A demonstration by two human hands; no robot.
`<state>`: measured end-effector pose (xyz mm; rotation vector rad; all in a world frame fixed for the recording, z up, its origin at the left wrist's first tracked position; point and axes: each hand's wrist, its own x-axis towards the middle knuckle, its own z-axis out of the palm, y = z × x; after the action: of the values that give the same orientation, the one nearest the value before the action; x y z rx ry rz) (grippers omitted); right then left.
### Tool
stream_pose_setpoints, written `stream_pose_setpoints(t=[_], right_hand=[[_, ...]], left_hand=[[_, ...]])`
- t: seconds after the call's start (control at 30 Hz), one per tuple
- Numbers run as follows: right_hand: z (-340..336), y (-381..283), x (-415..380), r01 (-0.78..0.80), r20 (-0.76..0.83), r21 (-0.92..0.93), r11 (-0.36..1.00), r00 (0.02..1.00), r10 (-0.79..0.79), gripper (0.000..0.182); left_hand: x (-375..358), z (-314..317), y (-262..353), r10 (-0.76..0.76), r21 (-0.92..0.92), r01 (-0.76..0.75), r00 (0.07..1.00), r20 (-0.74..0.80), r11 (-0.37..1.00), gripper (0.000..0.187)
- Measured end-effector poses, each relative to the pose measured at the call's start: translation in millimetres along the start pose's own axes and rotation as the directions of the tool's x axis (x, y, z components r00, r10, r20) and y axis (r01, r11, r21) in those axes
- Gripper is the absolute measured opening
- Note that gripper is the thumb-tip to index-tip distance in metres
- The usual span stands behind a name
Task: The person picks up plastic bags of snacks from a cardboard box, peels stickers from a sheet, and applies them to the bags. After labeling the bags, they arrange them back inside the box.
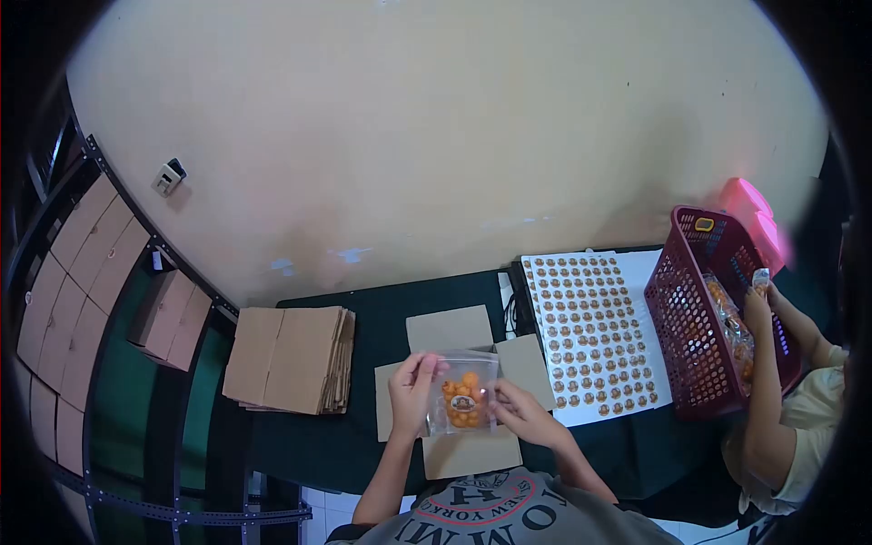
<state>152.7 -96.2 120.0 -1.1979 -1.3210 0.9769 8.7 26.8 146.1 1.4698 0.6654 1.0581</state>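
Observation:
A clear zip pouch (463, 398) of round orange snacks, with a round sticker on its front, is held upright between my two hands. My left hand (413, 393) pinches its upper left edge, and my right hand (525, 414) grips its right side. Below and behind the pouch lies a cardboard box (451, 327) with its flaps spread; the pouch and hands hide most of its inside.
Flattened cartons (289, 359) are stacked at the left, near shelves of boxes (86, 309). A sheet of round stickers (590, 336) lies right of the box. Beyond it stands a maroon basket (686, 318) of pouches, with a co-worker's hands (761, 304) over it.

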Motion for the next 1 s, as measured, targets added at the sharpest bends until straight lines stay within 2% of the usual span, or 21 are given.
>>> stream_pose_setpoints(t=[0.07,0.1,0.17,0.23,0.3,0.33,0.37,0.43,0.5,0.57,0.63,0.67,0.7,0.77,0.83,0.9,1.0], right_hand=[[-10,7,-2,-0.091,-0.063,0.088,0.992,0.993,0.096,0.019],[-14,11,-3,-0.090,-0.062,0.091,0.992,0.993,0.096,0.019],[-21,16,-1,-0.010,-0.259,0.059,0.998,0.966,0.025,0.014],[-24,4,4,-0.027,-0.294,0.044,0.999,0.955,0.039,0.010],[-20,-14,13,0.058,-0.329,-0.240,0.969,0.934,-0.137,0.015],[-15,-21,18,0.107,-0.328,-0.291,0.951,0.922,-0.205,0.020],[-13,-22,23,0.106,-0.327,-0.290,0.951,0.923,-0.203,0.020],[-10,-21,30,0.251,-0.065,-0.511,0.822,0.942,-0.329,0.016],[0,-26,33,0.206,-0.101,-0.465,0.861,0.954,-0.283,0.015],[9,-30,34,0.160,-0.140,-0.448,0.879,0.959,-0.246,0.016],[25,-33,35,0.144,-0.198,-0.461,0.875,0.945,-0.260,0.017],[28,-37,37,0.157,-0.192,-0.473,0.867,0.942,-0.276,0.017],[32,-39,39,0.172,-0.186,-0.486,0.857,0.938,-0.293,0.017],[38,-37,41,0.229,-0.174,-0.467,0.854,0.923,-0.342,0.017],[45,-41,41,0.234,-0.158,-0.421,0.876,0.932,-0.325,0.017],[50,-41,40,0.240,-0.141,-0.398,0.886,0.938,-0.317,0.017],[54,-40,40,0.253,-0.099,-0.366,0.895,0.946,-0.308,0.017]], left_hand=[[2,-9,-1,0.041,-0.025,-0.043,0.998,-0.048,0.999,0.020],[1,-12,-1,0.041,-0.022,-0.042,0.998,-0.048,0.999,0.020],[-2,-18,-2,0.050,0.090,-0.047,0.998,-0.033,0.995,0.019],[-6,-16,-4,0.042,0.161,-0.042,0.999,0.003,0.986,0.017],[-11,-13,-11,0.034,0.233,-0.042,0.999,0.039,0.972,0.014],[-13,-10,-17,0.104,0.305,-0.143,0.985,0.140,0.942,0.012],[-15,-6,-21,0.164,0.363,-0.246,0.956,0.243,0.899,0.011],[-16,2,-14,0.183,0.380,-0.294,0.936,0.302,0.877,0.009],[-16,4,-14,0.136,0.411,-0.241,0.954,0.267,0.879,0.009],[-11,-1,-9,0.180,0.431,-0.272,0.954,0.241,0.861,0.008],[-10,-8,-2,0.294,0.457,-0.320,0.947,0.128,0.830,0.006],[-7,-8,5,0.347,0.446,-0.340,0.935,0.068,0.828,0.005],[-7,-11,8,0.342,0.446,-0.337,0.937,0.071,0.829,0.005],[-5,-17,12,0.413,0.487,-0.328,0.908,-0.075,0.810,0.007],[-4,-20,20,0.439,0.512,-0.332,0.893,-0.099,0.792,0.010],[-3,-29,15,0.490,0.543,-0.331,0.853,-0.177,0.772,0.022],[-5,-34,7,0.451,0.515,-0.279,0.858,-0.245,0.811,0.019]])
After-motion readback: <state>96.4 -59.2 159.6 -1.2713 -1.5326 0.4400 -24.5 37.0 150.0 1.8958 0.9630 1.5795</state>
